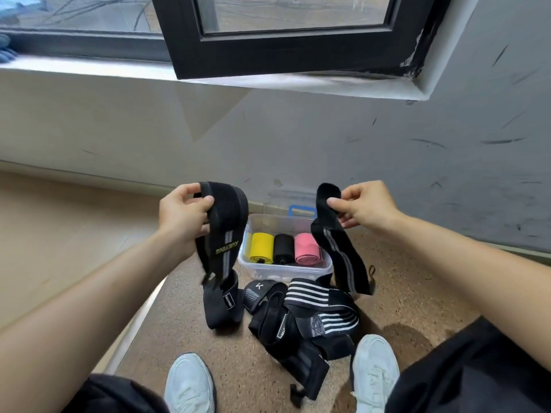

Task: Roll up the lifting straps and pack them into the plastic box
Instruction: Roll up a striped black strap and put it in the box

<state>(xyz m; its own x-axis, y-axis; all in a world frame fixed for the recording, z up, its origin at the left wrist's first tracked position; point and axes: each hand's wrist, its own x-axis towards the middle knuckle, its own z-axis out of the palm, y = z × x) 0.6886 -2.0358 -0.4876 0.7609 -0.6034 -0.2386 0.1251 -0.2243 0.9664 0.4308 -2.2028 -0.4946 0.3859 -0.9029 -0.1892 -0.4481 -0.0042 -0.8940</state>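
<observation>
1. The lettered strap (224, 234) in the left hand (183, 214) and the second strap (338, 251) in the right hand (362, 207) look soft, light and limp. Each is best pinched at one end and rolled tight.
2. Both arms reach forward, with the hands raised above the plastic box (283, 274). The fingers (353, 190) and thumb of each hand pinch a strap's top end, and the rest dangles.
3. The box sits on the floor (193, 338) and holds yellow, black and pink rolls. A pile of straps (301, 317) lies just in front.
</observation>
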